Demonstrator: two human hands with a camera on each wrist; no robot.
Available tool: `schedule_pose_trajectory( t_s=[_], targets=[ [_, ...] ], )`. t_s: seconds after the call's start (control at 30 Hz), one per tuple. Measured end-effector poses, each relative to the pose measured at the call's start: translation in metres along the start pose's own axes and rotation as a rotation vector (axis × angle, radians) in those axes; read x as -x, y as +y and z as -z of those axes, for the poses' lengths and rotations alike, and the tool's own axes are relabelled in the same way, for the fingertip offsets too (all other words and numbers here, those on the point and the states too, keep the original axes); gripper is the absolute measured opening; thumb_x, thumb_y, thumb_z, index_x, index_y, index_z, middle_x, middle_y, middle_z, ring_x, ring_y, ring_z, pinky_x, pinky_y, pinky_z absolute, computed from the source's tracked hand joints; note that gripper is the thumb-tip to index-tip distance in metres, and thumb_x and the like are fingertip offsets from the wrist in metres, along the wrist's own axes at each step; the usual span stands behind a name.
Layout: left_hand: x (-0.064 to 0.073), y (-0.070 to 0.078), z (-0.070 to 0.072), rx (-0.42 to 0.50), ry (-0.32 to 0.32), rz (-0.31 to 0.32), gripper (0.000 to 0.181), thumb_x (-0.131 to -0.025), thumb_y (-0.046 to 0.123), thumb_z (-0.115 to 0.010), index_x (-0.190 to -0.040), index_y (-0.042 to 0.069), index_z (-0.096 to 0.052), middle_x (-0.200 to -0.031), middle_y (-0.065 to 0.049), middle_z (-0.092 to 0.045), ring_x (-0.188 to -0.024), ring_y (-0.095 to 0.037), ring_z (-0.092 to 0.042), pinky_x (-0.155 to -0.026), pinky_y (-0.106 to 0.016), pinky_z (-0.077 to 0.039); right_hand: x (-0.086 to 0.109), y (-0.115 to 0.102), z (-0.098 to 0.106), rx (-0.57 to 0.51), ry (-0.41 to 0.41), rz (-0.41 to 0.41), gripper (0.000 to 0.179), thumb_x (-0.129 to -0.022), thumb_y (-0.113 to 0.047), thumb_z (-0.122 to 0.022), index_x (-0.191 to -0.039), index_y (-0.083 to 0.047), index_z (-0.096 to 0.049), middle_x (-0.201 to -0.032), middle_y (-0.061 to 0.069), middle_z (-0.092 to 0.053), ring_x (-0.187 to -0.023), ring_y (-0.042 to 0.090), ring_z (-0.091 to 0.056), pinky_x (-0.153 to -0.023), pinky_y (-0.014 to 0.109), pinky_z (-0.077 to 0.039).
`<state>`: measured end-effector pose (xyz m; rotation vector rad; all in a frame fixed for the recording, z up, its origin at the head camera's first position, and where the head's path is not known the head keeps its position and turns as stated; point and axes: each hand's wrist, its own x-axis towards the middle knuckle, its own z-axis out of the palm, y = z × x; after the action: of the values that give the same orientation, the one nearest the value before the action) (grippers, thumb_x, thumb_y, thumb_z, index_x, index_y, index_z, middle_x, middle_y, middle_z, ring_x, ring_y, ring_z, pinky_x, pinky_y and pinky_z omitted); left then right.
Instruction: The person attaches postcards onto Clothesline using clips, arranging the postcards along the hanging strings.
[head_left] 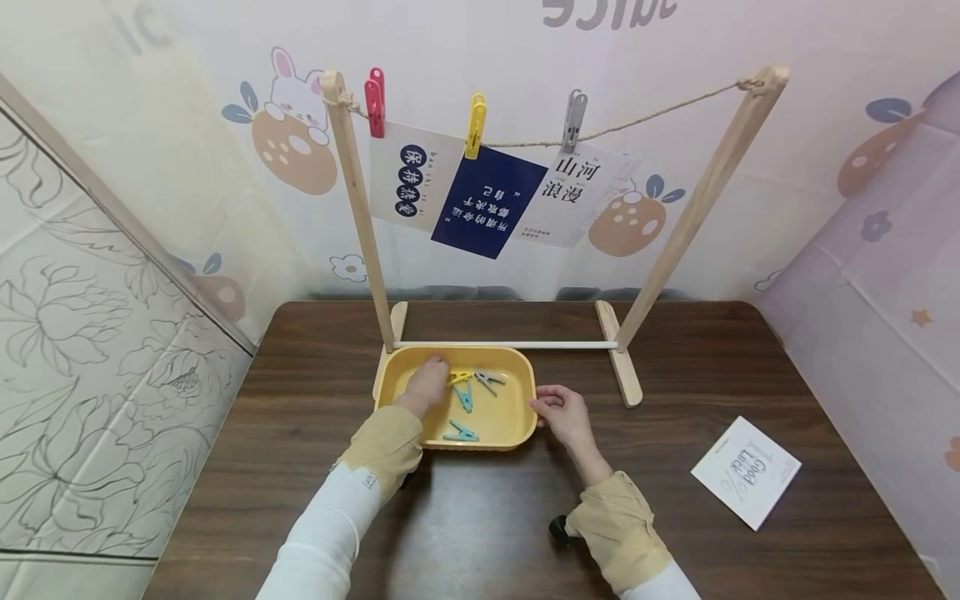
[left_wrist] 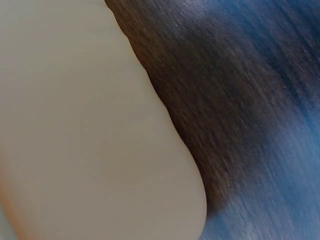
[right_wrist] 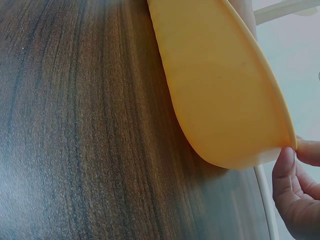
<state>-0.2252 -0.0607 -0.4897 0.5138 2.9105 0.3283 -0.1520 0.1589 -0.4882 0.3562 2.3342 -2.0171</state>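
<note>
A yellow plastic basin (head_left: 517,417) stands on the table by the foot of the wooden rack. Inside it my left hand (head_left: 426,385) reaches down at the left, its fingertips hidden, so whether it grips anything cannot be told. Close to that hand lie a yellow clothespin (head_left: 460,377), a grey clothespin (head_left: 490,382) and a blue clothespin (head_left: 464,397). Another blue clothespin (head_left: 462,432) is nearer the front wall. At the basin's right end my right hand (head_left: 564,415) pinches the rim between thumb and fingers, as the right wrist view also shows. The basin's outer wall (left_wrist: 100,120) fills much of the left wrist view.
Behind the basin, a wooden rack (head_left: 701,200) carries a twine line. Red (head_left: 376,104), yellow (head_left: 476,127) and grey clothespins (head_left: 573,121) hold three cards, the middle one a dark blue card (head_left: 491,200). A white card (head_left: 746,472) lies at the table's right.
</note>
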Motion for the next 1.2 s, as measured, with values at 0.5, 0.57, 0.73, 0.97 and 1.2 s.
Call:
schedule_pose_trajectory(
  t_s=[0.5, 0.57, 0.73, 0.97, 1.2],
  targets=[
    [-0.005, -0.014, -0.01, 0.052, 0.021, -0.012, 0.009, -0.073, 0.002, -0.064, -0.07, 0.0, -0.055, -0.084, -0.015, -0.053, -0.075, -0.024, -0.053, -0.069, -0.033, -0.047, 0.0, 0.002, -0.001, -0.005, 0.012, 0.001, 0.023, -0.077, 0.008, -0.061, -0.098, 0.015, -0.055, -0.069, 0.01, -0.057, -0.049, 0.008, -0.051, -0.047, 0.026, -0.049],
    [0.003, -0.006, 0.002, 0.081, -0.018, 0.034, 0.012, -0.073, 0.002, -0.065, -0.071, 0.0, -0.054, -0.09, -0.016, -0.054, -0.075, -0.023, -0.053, -0.071, -0.034, -0.048, 0.0, 0.002, -0.001, -0.008, 0.012, 0.004, 0.023, -0.077, 0.008, -0.061, -0.098, 0.016, -0.055, -0.069, 0.01, -0.057, -0.049, 0.008, -0.051, -0.047, 0.027, -0.049],
    [0.009, -0.002, 0.009, 0.146, -0.009, 0.071, 0.018, -0.075, 0.009, -0.067, -0.072, 0.001, -0.051, -0.098, -0.018, -0.052, -0.077, -0.022, -0.05, -0.071, -0.033, -0.047, 0.001, 0.002, 0.0, -0.017, 0.013, 0.012, 0.023, -0.077, 0.009, -0.06, -0.098, 0.017, -0.054, -0.068, 0.01, -0.057, -0.049, 0.008, -0.052, -0.047, 0.026, -0.049],
    [0.01, -0.002, 0.011, 0.296, 0.043, 0.099, 0.031, -0.072, 0.011, -0.069, -0.093, -0.008, -0.056, -0.095, -0.017, -0.053, -0.085, -0.027, -0.051, -0.077, -0.036, -0.045, 0.0, 0.002, 0.0, -0.003, 0.013, -0.005, 0.023, -0.077, 0.007, -0.061, -0.099, 0.015, -0.055, -0.069, 0.009, -0.057, -0.051, 0.009, -0.053, -0.047, 0.022, -0.048],
    [0.016, -0.004, 0.012, 0.439, 0.139, 0.096, 0.027, -0.073, 0.012, -0.07, -0.09, -0.007, -0.06, -0.088, -0.018, -0.053, -0.077, -0.024, -0.049, -0.066, -0.034, -0.044, 0.002, 0.003, -0.001, -0.004, 0.024, 0.001, 0.022, -0.078, 0.007, -0.061, -0.098, 0.015, -0.055, -0.069, 0.01, -0.058, -0.05, 0.009, -0.052, -0.047, 0.025, -0.049]
  ],
)
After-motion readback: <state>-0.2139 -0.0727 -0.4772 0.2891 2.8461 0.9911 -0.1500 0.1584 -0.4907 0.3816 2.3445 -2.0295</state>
